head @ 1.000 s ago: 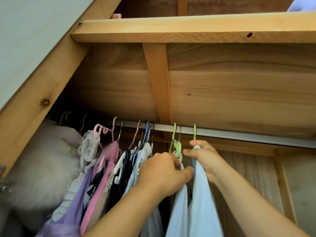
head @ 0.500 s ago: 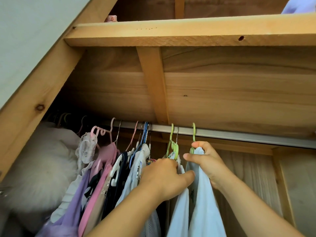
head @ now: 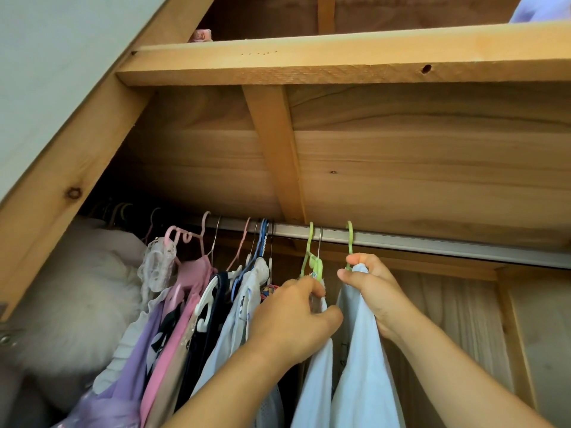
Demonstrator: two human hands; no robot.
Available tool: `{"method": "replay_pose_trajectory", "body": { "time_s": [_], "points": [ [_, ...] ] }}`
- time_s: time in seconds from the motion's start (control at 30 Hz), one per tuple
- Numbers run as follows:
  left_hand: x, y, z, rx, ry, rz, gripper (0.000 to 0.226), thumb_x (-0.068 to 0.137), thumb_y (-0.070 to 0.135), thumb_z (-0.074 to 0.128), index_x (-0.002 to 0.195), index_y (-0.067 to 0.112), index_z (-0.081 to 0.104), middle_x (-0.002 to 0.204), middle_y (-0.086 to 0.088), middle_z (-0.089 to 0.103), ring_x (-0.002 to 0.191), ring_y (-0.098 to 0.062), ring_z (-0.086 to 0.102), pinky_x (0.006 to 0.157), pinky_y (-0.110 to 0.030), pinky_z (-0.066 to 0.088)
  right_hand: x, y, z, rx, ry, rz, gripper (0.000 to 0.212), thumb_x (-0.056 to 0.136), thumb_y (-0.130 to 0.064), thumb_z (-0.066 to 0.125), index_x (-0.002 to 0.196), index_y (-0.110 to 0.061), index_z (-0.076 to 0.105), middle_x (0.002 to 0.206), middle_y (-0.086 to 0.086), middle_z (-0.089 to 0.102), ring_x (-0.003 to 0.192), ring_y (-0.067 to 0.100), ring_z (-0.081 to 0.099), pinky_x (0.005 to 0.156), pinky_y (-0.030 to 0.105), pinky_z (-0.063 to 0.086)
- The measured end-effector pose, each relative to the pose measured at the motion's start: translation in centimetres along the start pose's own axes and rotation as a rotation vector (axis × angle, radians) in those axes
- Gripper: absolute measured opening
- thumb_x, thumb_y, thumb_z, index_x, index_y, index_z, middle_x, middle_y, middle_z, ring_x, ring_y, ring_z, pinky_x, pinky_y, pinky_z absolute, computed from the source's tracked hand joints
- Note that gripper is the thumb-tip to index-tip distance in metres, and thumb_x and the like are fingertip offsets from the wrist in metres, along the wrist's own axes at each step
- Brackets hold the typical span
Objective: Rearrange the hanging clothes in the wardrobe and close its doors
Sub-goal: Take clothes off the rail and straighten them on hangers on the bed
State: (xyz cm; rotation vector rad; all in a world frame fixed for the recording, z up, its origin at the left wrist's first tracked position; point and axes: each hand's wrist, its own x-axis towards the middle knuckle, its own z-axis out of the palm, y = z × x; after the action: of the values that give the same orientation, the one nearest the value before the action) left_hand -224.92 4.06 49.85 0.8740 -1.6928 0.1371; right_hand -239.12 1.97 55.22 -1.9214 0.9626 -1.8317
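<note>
A: From the head camera, how far along is it?

B: Mid-sorting, I'd judge. The left hand [head: 296, 316] grips a white garment [head: 315, 381] under its green hanger [head: 312, 257]; the right hand [head: 370, 288] pinches a pale blue garment [head: 364, 366] at its hanger neck, both hanging on the rail [head: 432, 242].

A: And the rest?

B: Other clothes [head: 185, 304] bunch left. No doors are shut; that step remains.
</note>
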Motion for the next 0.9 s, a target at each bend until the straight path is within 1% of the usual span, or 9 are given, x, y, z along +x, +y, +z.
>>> {"method": "replay_pose_trajectory", "body": {
  "time_s": [0.1, 0.17, 0.23, 0.3, 0.43, 0.57, 0.7, 0.8, 0.9],
  "points": [
    [0.2, 0.2, 0.0, 0.081, -0.046, -0.013, 0.035, 0.084, 0.044, 0.051, 0.117, 0.035, 0.057, 0.09, 0.009, 0.043, 0.093, -0.013, 0.052, 0.074, -0.027, 0.043, 0.2, 0.3, -0.1, 0.018, 0.032, -0.02, 0.024, 0.091, -0.009, 0.058, 0.112, -0.021, 0.051, 0.123, 0.004, 0.05, 0.111, 0.02, 0.046, 0.087, 0.03, 0.034],
    [0.2, 0.4, -0.1, 0.117, -0.052, 0.0, 0.022, 0.085, 0.044, 0.049, 0.091, 0.028, 0.062, 0.084, 0.007, 0.046, 0.086, -0.015, 0.052, 0.071, -0.028, 0.043, 0.3, 0.4, -0.1, 0.027, 0.042, -0.028, 0.024, 0.092, -0.009, 0.056, 0.112, -0.022, 0.051, 0.123, 0.004, 0.05, 0.11, 0.019, 0.046, 0.086, 0.029, 0.034],
    [0.2, 0.2, -0.1, 0.129, -0.039, 0.005, 0.033, 0.084, 0.043, 0.049, 0.062, 0.019, 0.044, 0.069, 0.003, 0.043, 0.068, -0.015, 0.046, 0.059, -0.028, 0.035, 0.5, 0.4, 0.1, 0.024, 0.043, -0.027, 0.024, 0.093, -0.008, 0.055, 0.112, -0.022, 0.051, 0.12, 0.004, 0.049, 0.108, 0.019, 0.046, 0.085, 0.029, 0.034],
    [0.3, 0.0, 0.0, 0.127, -0.039, 0.001, 0.04, 0.083, 0.044, 0.049, 0.056, 0.017, 0.036, 0.058, 0.001, 0.038, 0.059, -0.015, 0.04, 0.054, -0.028, 0.03, 0.8, 0.2, 0.3, 0.038, 0.059, -0.028, 0.024, 0.093, -0.007, 0.054, 0.111, -0.023, 0.05, 0.118, 0.007, 0.051, 0.103, 0.021, 0.048, 0.082, 0.029, 0.035],
    [0.1, -0.1, -0.2, 0.085, -0.046, -0.008, 0.039, 0.072, 0.051, 0.044, 0.053, 0.017, 0.038, 0.052, 0.001, 0.038, 0.055, -0.015, 0.04, 0.052, -0.027, 0.029, 0.9, -0.2, 0.1, 0.01, 0.041, -0.022, 0.026, 0.091, -0.003, 0.055, 0.107, -0.023, 0.05, 0.117, 0.009, 0.051, 0.101, 0.022, 0.049, 0.075, 0.028, 0.037],
    [0.1, -0.2, -0.1, 0.072, -0.06, -0.018, 0.039, 0.078, 0.05, 0.046, 0.058, 0.017, 0.04, 0.054, 0.002, 0.039, 0.057, -0.016, 0.042, 0.055, -0.028, 0.031, -0.3, 0.1, -1.0, -0.079, -0.012, -0.036, 0.028, 0.089, -0.004, 0.059, 0.103, -0.026, 0.05, 0.122, 0.005, 0.049, 0.111, 0.021, 0.047, 0.085, 0.029, 0.035],
    [0.3, 0.4, -0.1, 0.153, -0.166, -0.085, 0.036, 0.086, 0.047, 0.044, 0.063, 0.02, 0.047, 0.07, 0.002, 0.048, 0.073, -0.018, 0.05, 0.062, -0.03, 0.035, -2.1, -0.3, -1.8, -0.119, -0.052, -0.083, 0.033, 0.084, -0.008, 0.066, 0.103, -0.028, 0.048, 0.121, -0.001, 0.049, 0.11, 0.018, 0.047, 0.083, 0.029, 0.037],
    [1.0, 0.8, 0.1, 0.174, -0.226, -0.209, 0.026, 0.086, 0.035, 0.045, 0.087, 0.013, 0.059, 0.089, -0.011, 0.057, 0.082, -0.023, 0.054, 0.064, -0.03, 0.036, -3.7, -0.4, -2.2, -0.147, -0.052, -0.093, 0.035, 0.082, -0.012, 0.069, 0.103, -0.031, 0.047, 0.121, -0.006, 0.046, 0.112, 0.014, 0.044, 0.081, 0.027, 0.037],
    [1.2, 0.9, 1.1, 0.077, -0.165, -0.296, 0.024, 0.088, 0.021, 0.045, 0.103, 0.005, 0.057, 0.107, -0.015, 0.059, 0.092, -0.027, 0.057, 0.068, -0.029, 0.039, -5.2, -0.3, -2.5, -0.155, -0.02, -0.091, 0.035, 0.082, -0.012, 0.069, 0.102, -0.03, 0.048, 0.122, -0.005, 0.046, 0.115, 0.015, 0.044, 0.077, 0.025, 0.038]
  ]
}}
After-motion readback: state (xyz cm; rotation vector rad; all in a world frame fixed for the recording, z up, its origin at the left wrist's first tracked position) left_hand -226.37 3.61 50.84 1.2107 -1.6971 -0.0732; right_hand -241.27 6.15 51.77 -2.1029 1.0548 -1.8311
